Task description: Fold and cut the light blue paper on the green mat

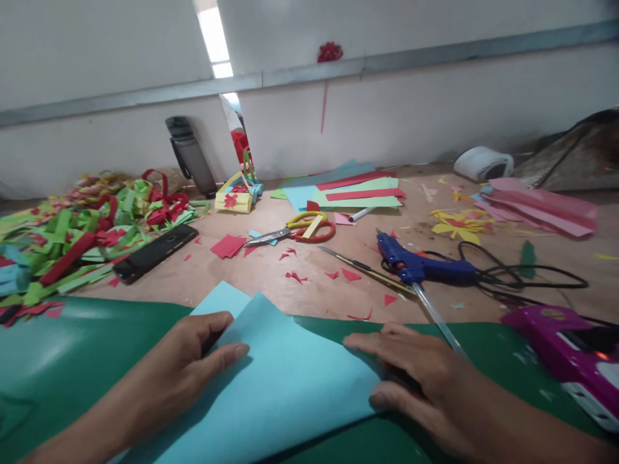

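A sheet of light blue paper [285, 380] is bent over on itself above the green mat [91, 328]. Two of its corners point away from me, side by side. My left hand [188, 361] pinches the folded sheet near those corners, thumb on top and fingers partly hidden. At the sheet's right-hand corner, my right hand [420, 370] has its thumb and fingers around the edge. Beyond the paper lie yellow-and-orange scissors [309, 229], a craft knife [370, 269] and a blue glue gun [425, 265] with a clear glue stick [438, 316].
A purple power strip [551, 335] sits at the right, near the glue gun's black cord. On the left are a phone [157, 252], heaped paper strips [72, 225] and a bottle [192, 158]. A small paper basket [235, 201] and paper sheets [358, 190] stand farther back.
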A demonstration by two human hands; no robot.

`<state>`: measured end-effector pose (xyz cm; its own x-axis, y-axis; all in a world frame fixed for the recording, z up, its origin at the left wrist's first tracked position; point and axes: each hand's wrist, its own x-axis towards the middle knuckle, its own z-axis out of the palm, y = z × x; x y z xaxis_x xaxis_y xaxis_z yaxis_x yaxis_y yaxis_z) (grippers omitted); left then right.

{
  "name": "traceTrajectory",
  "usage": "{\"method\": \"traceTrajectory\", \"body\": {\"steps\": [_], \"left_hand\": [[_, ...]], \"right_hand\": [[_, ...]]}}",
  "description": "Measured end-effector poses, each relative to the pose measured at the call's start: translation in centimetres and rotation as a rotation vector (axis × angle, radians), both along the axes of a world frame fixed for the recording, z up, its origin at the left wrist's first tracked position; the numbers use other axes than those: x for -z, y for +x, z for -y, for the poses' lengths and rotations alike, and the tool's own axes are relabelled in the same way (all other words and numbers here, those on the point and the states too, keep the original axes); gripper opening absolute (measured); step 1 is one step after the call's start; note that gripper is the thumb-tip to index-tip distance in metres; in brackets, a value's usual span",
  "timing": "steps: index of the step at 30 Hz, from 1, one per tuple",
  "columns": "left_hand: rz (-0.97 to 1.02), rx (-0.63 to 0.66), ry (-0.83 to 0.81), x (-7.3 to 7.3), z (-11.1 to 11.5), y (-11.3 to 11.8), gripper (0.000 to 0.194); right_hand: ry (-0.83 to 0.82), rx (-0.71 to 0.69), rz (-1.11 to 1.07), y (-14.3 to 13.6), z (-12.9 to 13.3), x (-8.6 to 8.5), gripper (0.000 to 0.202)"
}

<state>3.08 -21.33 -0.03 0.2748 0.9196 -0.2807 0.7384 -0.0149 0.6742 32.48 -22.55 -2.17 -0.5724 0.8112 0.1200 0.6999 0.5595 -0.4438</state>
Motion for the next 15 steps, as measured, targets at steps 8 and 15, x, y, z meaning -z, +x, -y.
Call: {"method": "traceTrajectory", "body": {"steps": [8, 15], "left_hand": [[-0.264, 0.014, 0.201, 0.9, 0.5, -0.3, 0.035], [-0.375, 0.007, 0.306, 1.4, -0.8, -0.1, 0.032]], "right_hand": [[-0.013, 0.047, 0.020, 0.3, 0.1, -0.2, 0.047], [0.454, -0.044, 0.072, -0.1, 0.2, 1.2, 0.029]]}}
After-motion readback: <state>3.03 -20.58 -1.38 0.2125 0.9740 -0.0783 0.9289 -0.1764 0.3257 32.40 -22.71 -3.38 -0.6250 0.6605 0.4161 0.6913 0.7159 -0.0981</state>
